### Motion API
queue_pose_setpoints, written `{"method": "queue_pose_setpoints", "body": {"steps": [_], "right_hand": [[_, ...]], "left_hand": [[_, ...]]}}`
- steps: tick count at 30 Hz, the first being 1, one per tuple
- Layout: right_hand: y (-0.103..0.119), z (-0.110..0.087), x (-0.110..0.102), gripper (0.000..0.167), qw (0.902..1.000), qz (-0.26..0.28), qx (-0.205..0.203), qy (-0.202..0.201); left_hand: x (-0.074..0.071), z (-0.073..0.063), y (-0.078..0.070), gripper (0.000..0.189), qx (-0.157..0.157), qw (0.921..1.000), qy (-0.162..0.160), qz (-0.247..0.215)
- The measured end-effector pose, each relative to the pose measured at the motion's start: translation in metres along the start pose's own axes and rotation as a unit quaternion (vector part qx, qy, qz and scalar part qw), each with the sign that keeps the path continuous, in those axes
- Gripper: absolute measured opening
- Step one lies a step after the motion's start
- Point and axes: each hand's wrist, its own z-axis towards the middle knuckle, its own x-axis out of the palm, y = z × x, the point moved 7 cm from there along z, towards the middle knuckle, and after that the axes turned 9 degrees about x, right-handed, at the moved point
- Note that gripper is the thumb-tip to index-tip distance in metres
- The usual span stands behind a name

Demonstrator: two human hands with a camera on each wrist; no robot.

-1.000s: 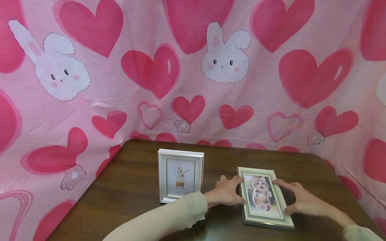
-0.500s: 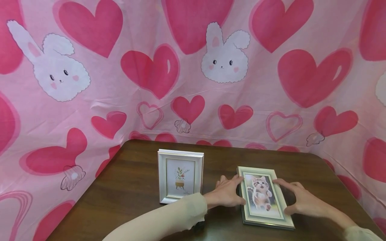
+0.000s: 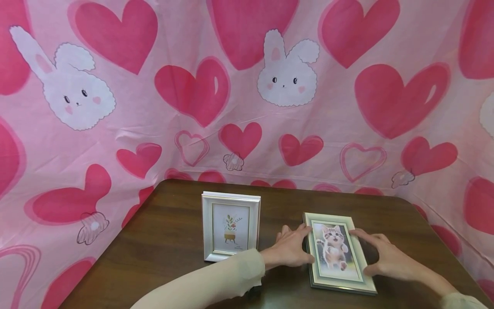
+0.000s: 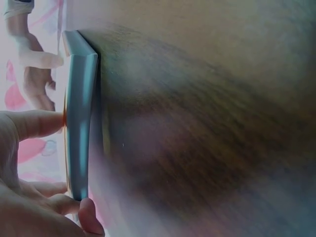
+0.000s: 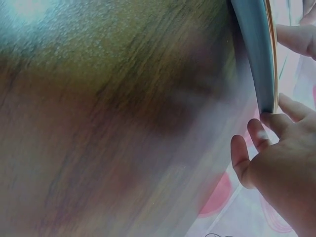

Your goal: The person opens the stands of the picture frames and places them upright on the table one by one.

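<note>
A picture frame with a kitten photo [image 3: 335, 253] lies face up on the right of the brown table, its top edge pointing away. My left hand [image 3: 289, 248] holds its left side, thumb at the lower part and fingers at the upper corner. From the right side, my right hand [image 3: 390, 259] grips the same frame, with thumb and fingers spread along the edge. In the left wrist view, the thumb [image 4: 42, 123] presses the rim of the frame [image 4: 81, 123] and fingers curl at its corner. The right wrist view shows fingers [image 5: 276, 123] at the end of the frame's side [image 5: 259, 59].
A white picture frame with a potted plant print [image 3: 231, 201] stands upright left of my left hand, its lower right corner behind my sleeve [image 3: 216, 279]. The dark wooden table [image 3: 162, 240] reaches back to a pink cloth [image 3: 332, 116] with hearts and rabbits.
</note>
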Motion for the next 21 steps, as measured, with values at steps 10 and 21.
{"method": "queue_pose_setpoints", "body": {"steps": [10, 21], "right_hand": [[0.0028, -0.002, -0.0007, 0.103, 0.9998, -0.006, -0.01, -0.017], [0.0053, -0.0047, 0.0, 0.103, 0.9987, -0.018, -0.024, -0.042]], "left_hand": [[-0.0016, -0.0011, -0.0027, 0.084, -0.006, 0.9999, -0.008, -0.006], [-0.0023, -0.0039, -0.0046, 0.084, 0.001, 0.9999, -0.014, 0.002]]}}
